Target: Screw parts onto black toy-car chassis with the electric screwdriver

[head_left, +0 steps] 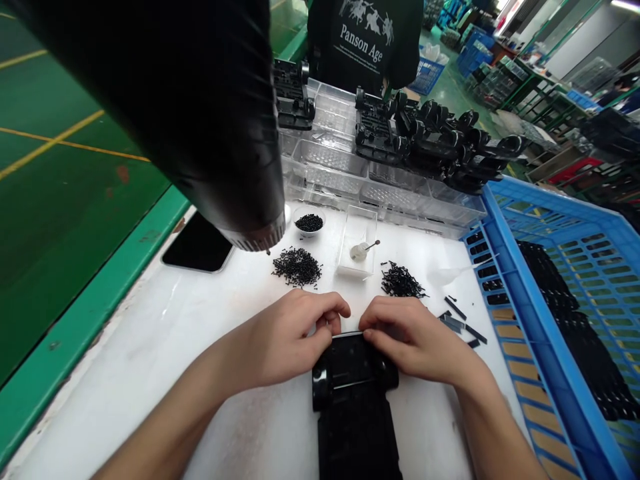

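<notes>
Left hand (295,333) curled, grip unclear, right hand (413,337) pinching far edge of long, black, glossy-humped part (356,427)

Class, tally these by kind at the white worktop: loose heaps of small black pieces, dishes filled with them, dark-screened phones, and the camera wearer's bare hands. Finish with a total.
Loose heaps: 2
Filled dish: 1
Phone: 1
Bare hands: 2
Total: 6
</notes>
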`<move>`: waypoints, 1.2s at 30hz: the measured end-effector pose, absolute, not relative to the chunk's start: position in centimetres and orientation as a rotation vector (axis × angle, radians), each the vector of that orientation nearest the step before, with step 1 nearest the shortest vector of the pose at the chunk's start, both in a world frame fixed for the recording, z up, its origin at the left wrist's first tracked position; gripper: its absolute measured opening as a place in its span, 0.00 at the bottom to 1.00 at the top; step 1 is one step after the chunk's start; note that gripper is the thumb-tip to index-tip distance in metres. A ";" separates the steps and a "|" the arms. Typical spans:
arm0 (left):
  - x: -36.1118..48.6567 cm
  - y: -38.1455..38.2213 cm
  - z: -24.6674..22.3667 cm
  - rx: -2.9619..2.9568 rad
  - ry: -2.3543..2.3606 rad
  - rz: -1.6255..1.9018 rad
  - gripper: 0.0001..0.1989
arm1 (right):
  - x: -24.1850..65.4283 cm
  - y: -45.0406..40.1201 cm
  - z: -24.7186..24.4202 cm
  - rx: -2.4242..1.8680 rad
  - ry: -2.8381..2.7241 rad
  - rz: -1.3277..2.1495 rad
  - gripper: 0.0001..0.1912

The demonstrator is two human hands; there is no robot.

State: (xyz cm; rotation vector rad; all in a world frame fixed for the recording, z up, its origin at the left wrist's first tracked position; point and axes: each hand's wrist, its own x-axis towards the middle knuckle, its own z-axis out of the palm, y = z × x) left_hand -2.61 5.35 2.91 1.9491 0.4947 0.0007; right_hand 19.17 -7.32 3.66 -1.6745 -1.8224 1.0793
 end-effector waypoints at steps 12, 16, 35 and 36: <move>-2.5 5.0 2.3 2.009 0.476 0.046 0.09 | 19.1 -7.4 3.5 -1.674 -1.817 1.036 0.07; -2.3 5.1 2.6 2.013 0.472 0.036 0.09 | 19.3 -7.4 3.4 -1.679 -1.823 1.028 0.07; -2.8 5.1 2.2 2.036 0.440 0.074 0.12 | 18.8 -7.4 3.4 -1.696 -1.835 1.032 0.07; -2.8 5.1 2.2 2.039 0.444 0.077 0.12 | 18.8 -7.4 3.4 -1.699 -1.835 1.027 0.07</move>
